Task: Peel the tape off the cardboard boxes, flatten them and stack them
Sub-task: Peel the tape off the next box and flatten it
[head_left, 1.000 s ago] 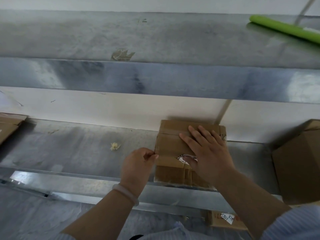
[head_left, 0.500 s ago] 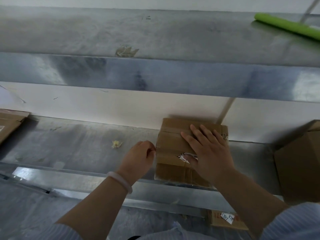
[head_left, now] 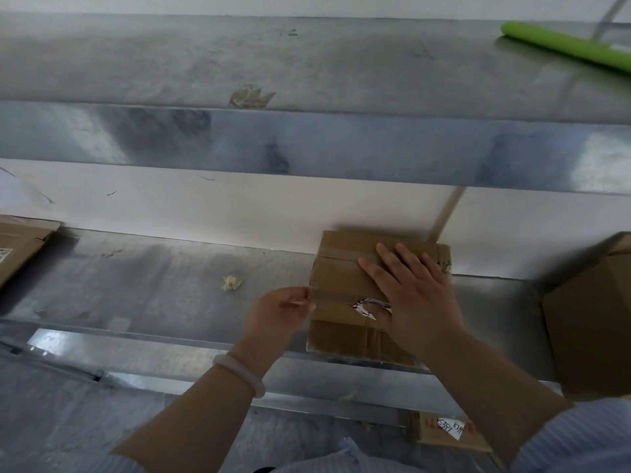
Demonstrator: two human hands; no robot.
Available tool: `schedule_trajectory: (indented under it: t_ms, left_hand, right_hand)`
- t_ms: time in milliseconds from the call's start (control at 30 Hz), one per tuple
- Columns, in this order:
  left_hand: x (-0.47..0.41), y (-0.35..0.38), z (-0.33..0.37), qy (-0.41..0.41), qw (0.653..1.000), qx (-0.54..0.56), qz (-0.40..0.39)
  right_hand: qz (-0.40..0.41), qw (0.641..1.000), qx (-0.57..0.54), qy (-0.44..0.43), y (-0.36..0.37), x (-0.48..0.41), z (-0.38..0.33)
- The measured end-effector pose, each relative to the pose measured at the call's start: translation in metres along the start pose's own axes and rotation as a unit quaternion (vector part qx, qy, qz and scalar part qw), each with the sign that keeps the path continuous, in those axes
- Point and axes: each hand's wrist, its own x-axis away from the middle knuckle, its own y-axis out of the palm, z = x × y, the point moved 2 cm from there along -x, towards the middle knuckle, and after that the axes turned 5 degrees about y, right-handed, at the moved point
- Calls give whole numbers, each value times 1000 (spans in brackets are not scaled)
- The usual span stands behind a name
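We press our right hand [head_left: 416, 298] flat on the cardboard box [head_left: 338, 278]; at its nine o'clock edge our left hand [head_left: 278, 312] pinches tape [head_left: 341, 296].

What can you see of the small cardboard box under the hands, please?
The small brown cardboard box sits closed on the grey metal shelf, by the white wall. Clear tape crosses its top, beside a torn white label. The right hand presses flat on it; the left hand pinches the tape's left end.

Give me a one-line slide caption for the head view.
Right hand lies flat on a taped cardboard box on a metal shelf while the left hand pinches tape at its left edge.
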Motion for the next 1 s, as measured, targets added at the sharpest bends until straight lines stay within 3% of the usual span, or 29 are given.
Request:
schedule_trajectory:
  t_ms: [233, 467, 567, 633, 767, 867, 933, 1000]
  left_hand:
    - [6, -3, 15, 55, 991, -102, 73]
    - [-7, -8, 12, 71, 986, -149, 11]
    - [-6, -5, 10, 56, 992, -107, 24]
    - [-5, -1, 17, 110, 989, -85, 46]
    - [-18, 16, 45, 302, 917, -261, -3]
    - [-25, 31, 54, 310, 866, -391, -39]
    - [-27, 34, 58, 303, 849, -432, -26]
    - [-29, 36, 65, 298, 837, -459, -13]
  right_hand:
    - [1, 1000, -2, 1, -1, 1, 0]
    - [4, 1000, -4, -2, -1, -1, -1]
    - [-1, 1000, -13, -8, -3, 1, -2]
    - [3, 999, -31, -10, -5, 2, -1]
    - [16, 987, -155, -31, -9, 2, 5]
    - [66, 961, -268, -19, -12, 10, 18]
    - [84, 951, -294, 54, -9, 21, 27]
    - [79, 918, -340, 188, 1, 35, 36]
